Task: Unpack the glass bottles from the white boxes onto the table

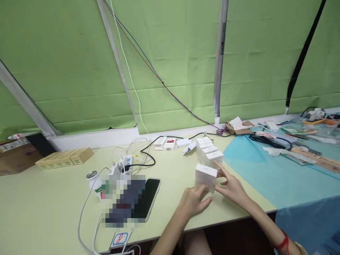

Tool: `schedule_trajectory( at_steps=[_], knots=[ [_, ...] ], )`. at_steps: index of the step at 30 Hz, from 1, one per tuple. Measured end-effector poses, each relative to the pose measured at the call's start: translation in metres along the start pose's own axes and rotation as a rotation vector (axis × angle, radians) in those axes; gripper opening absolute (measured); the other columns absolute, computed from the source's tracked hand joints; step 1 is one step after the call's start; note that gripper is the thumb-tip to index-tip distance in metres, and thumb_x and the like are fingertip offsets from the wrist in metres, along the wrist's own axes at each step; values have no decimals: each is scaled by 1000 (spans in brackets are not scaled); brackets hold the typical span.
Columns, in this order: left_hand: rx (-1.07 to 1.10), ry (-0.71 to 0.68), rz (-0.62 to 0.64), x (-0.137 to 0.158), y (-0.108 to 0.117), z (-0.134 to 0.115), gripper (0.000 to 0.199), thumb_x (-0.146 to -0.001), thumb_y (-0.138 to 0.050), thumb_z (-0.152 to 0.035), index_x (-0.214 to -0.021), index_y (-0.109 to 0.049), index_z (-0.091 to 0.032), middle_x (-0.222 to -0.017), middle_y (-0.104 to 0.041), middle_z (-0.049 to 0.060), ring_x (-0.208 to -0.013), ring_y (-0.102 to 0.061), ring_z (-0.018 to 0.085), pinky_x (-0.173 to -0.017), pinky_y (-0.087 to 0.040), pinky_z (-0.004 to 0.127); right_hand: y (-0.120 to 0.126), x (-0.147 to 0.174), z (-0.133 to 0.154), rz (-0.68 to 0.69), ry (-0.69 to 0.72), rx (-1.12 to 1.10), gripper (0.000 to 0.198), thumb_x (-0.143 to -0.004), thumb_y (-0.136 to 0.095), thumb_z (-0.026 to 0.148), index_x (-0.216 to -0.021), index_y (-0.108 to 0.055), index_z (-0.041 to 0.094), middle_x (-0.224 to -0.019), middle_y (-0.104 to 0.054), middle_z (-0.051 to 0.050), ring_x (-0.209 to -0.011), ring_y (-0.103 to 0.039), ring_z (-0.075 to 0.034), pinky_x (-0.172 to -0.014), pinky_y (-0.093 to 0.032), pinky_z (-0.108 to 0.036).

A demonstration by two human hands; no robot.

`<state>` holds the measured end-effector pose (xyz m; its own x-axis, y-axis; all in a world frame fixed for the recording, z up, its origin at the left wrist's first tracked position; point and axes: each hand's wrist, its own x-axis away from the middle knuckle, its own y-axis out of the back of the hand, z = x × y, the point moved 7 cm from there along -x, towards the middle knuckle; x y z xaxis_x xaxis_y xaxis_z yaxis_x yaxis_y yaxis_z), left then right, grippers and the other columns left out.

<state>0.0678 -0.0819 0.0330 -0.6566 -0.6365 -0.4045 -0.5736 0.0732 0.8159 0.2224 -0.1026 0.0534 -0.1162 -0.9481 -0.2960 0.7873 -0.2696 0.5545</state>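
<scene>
A small white box (206,173) stands upright near the table's front edge, with faint print on its top. My left hand (195,201) grips its lower front, fingers bent against it. At the box's right edge, my right hand (233,187) pinches it with the thumb and a bent finger. The right index finger stretches up toward a row of similar white boxes (214,156) just behind. A white carton (189,147) lies tilted left of that row, beside another flat white box (183,142).
Left of my hands lie a phone (152,198), a white bottle (94,182) and a power strip (127,161) with cables. Brown boxes (65,157) line the far left. To the right, blue sheeting (255,166) bears a black cable coil (271,140) and clutter.
</scene>
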Motion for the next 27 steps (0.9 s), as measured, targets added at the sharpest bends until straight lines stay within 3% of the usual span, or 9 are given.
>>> schedule_trajectory(
  at_steps=[5, 8, 12, 17, 20, 22, 27],
  knots=[
    [-131, -125, -64, 10, -4, -20, 16, -81, -52, -25, -96, -56, -21, -101, -65, 3, -76, -64, 14, -59, -46, 24, 19, 4, -34, -177, -94, -7, 72, -67, -53, 24, -137, -41, 30, -117, -63, -2, -100, -61, -20, -78, -55, -31],
    [-157, -189, -74, 14, -7, -30, 10, -79, -54, -23, -89, -56, -21, -92, -64, 2, -75, -63, 14, -57, -46, 23, 22, 4, -38, -258, -108, 2, 67, -67, -52, 26, -133, -45, 28, -125, -58, -4, -99, -61, -20, -77, -55, -31],
    [-170, -164, -109, 14, -6, -31, 4, -79, -51, -19, -80, -55, -21, -82, -62, 2, -70, -61, 13, -54, -45, 23, 19, 4, -48, -367, -177, 64, 68, -70, -51, 31, -137, -40, 26, -134, -50, -8, -93, -64, -21, -74, -54, -33],
    [-166, -151, -166, 15, -1, -32, 7, -80, -49, -18, -75, -55, -21, -81, -62, 3, -65, -59, 12, -52, -44, 23, 6, 1, -72, -295, -255, 181, 72, -70, -56, 51, -134, -40, 21, -124, -55, -12, -93, -63, -26, -68, -50, -35],
    [-136, -147, -188, 14, 2, -32, 7, -78, -50, -19, -74, -55, -20, -83, -62, 4, -64, -58, 11, -52, -44, 22, 5, -1, -74, -273, -215, 270, 49, -74, -52, 55, -107, -55, 19, -105, -61, -11, -95, -60, -28, -72, -48, -37],
    [-98, -131, -187, 13, 4, -31, 7, -77, -50, -19, -72, -56, -19, -84, -62, 4, -62, -57, 10, -53, -44, 22, 5, -2, -72, -264, -178, 338, 40, -76, -50, 55, -93, -56, 20, -97, -62, -12, -94, -58, -29, -74, -47, -38],
    [1, -20, -142, 7, 5, -22, 12, -78, -49, -19, -69, -57, -18, -83, -62, 3, -58, -53, 7, -52, -40, 20, 1, -4, -73, -236, -129, 436, 37, -81, -46, 50, -96, -56, 18, -108, -60, -15, -101, -55, -30, -84, -44, -42]
  ],
)
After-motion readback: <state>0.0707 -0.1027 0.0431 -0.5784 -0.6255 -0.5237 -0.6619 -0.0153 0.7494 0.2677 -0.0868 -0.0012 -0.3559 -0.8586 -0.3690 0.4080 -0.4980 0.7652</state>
